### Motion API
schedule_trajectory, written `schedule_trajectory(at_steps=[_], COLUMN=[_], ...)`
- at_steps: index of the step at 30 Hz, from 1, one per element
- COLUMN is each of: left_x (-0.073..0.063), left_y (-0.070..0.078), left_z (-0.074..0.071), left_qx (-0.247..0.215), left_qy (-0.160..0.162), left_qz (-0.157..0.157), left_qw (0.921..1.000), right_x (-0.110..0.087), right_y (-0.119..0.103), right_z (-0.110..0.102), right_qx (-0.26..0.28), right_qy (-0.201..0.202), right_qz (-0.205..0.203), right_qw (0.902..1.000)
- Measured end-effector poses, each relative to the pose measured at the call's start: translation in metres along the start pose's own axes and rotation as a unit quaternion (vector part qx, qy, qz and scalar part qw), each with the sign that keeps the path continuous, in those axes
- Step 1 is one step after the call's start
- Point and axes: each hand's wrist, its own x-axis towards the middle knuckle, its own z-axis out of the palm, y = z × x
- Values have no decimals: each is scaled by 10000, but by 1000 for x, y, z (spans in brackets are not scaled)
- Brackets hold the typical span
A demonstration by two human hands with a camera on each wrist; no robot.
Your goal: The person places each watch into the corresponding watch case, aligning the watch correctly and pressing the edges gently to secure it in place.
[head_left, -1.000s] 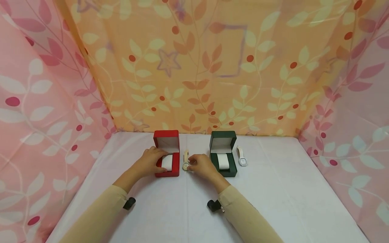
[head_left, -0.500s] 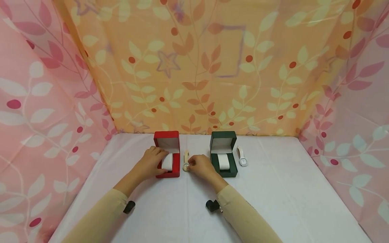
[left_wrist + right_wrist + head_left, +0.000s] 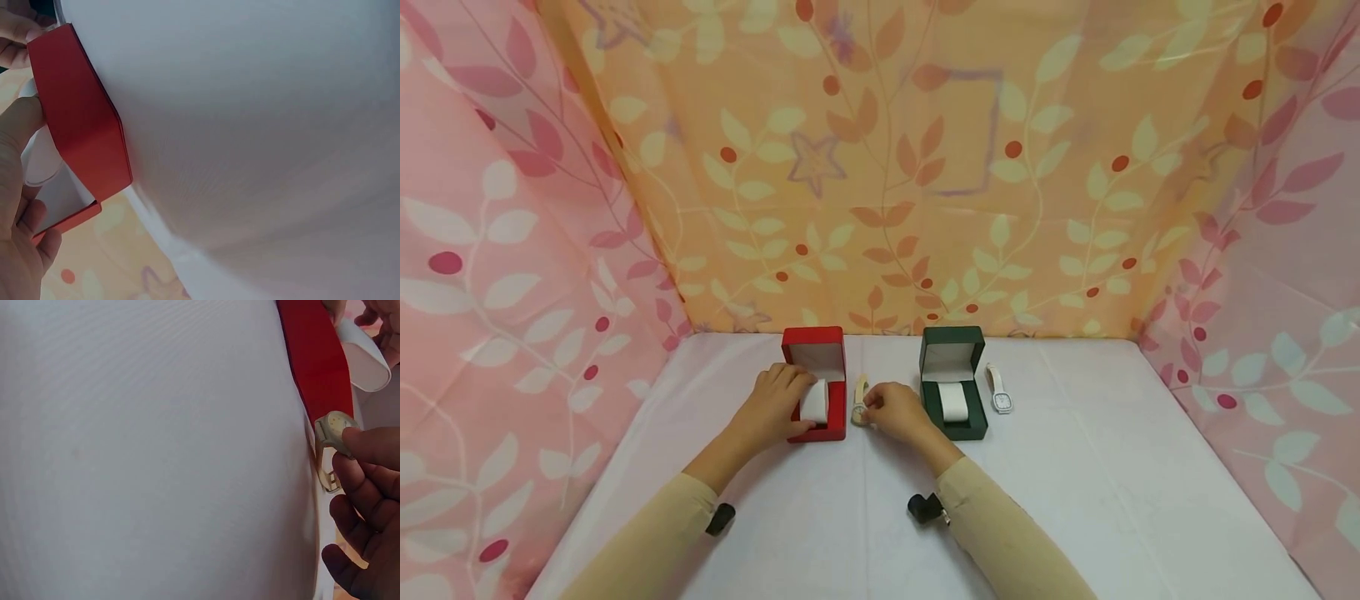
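In the head view my left hand (image 3: pixel 775 402) is at an open red watch box (image 3: pixel 837 410). Its thumb and fingers grip the white cushion (image 3: pixel 815 403) from front and back. The cushion rises above the red wall (image 3: pixel 315 353) in the right wrist view. My right hand (image 3: pixel 897 408) pinches a cream-strapped wristwatch (image 3: pixel 860 402) just right of that box. Thumb and forefinger close on the round watch case (image 3: pixel 338 425), while the other fingers curl loosely below. Part of the strap hangs under the case.
An open dark green watch box (image 3: pixel 976 417) with a white cushion (image 3: pixel 953 403) stands right of my right hand. Beyond it lies a white wristwatch (image 3: pixel 1001 398). A white cloth (image 3: pixel 850 533) covers the table; patterned curtains (image 3: pixel 880 167) enclose the back and sides.
Both hands keep nearly the same places and grips over the last second. The whole head view has shifted slightly; the boxes and the white wristwatch stay where they were.
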Motion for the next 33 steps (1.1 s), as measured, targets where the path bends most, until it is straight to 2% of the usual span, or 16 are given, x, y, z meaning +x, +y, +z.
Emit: schedule_trajectory(at_steps=[13, 20, 25, 30, 33], left_x=[-5, -6, -7, -7, -7], left_y=[1, 1, -1, 1, 3], left_z=[2, 7, 7, 0, -6], left_qx=[216, 327, -6, -533, -772], left_qy=[240, 689, 722, 596, 554], left_qz=[28, 225, 66, -274, -378], left_qw=[9995, 9968, 9974, 9964, 9948], right_x=[-9, -16, -21, -27, -30], right_y=[-1, -2, -7, -10, -9], right_z=[-13, -22, -28, -34, -36], right_qx=[454, 482, 644, 895, 960], right_qy=[235, 466, 525, 568, 609], right_qz=[-390, -545, -537, -542, -581], right_qw=[9979, 9963, 9951, 9929, 9918])
